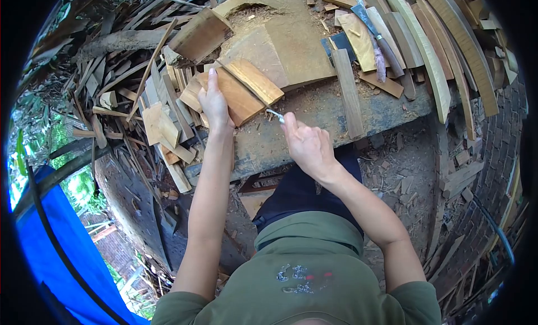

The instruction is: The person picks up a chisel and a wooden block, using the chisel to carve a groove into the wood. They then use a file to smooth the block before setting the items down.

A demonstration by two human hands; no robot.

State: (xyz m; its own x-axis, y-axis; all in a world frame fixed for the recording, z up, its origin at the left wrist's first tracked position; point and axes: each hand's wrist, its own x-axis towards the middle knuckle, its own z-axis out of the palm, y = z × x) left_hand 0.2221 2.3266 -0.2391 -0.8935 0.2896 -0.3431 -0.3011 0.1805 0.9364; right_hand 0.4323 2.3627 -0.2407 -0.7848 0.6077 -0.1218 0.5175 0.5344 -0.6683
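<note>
My left hand (215,106) is closed on the left side of a flat wooden board (238,100), its thumb pointing up along the wood. A narrower light-brown wooden strip (256,81) lies along the board's far right side. Between the two runs a long, thin, dark tool (246,86), slanting from upper left to lower right. My right hand (309,144) is closed around the tool's pale near end (274,114), just off the board's corner. Its exact kind I cannot tell.
A sawdust-covered workbench (252,151) lies under the board, with a large plank (297,44) behind. A hatchet-like tool (370,25) rests among curved wooden strips (423,50) at right. Scrap wood (162,123) is piled at left; a blue sheet (61,241) hangs lower left.
</note>
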